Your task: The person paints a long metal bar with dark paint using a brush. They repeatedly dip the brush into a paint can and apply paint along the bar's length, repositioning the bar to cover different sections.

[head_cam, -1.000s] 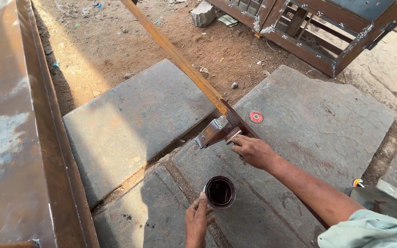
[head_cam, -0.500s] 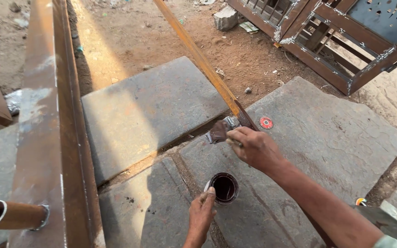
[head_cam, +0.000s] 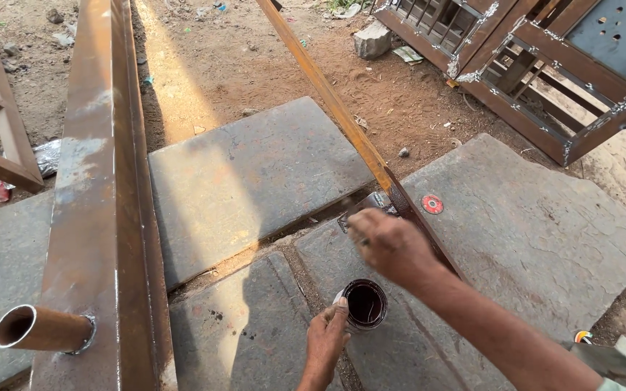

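Note:
My right hand [head_cam: 393, 246] grips a paintbrush [head_cam: 362, 211] whose bristles press against a long slanted metal bar [head_cam: 331, 101]. The bar's upper length is rusty orange; its lower part beside my hand is dark with wet paint. Below it, my left hand [head_cam: 325, 340] holds the rim of a small round tin of dark brown paint [head_cam: 364, 304], which stands on a grey stone slab [head_cam: 516, 239]. Most of the brush handle is hidden inside my fist.
A wide rusty steel beam [head_cam: 99, 203] with a short pipe stub [head_cam: 34, 329] runs along the left. A small red disc [head_cam: 432, 204] lies on the slab. Brown metal gate frames [head_cam: 545, 65] lean at the top right; a stone block [head_cam: 371, 40] sits on the dirt.
My right hand and brush have slid down along the bar towards me. My left hand stays on the tin. The view has shifted, bringing the pipe stub into sight.

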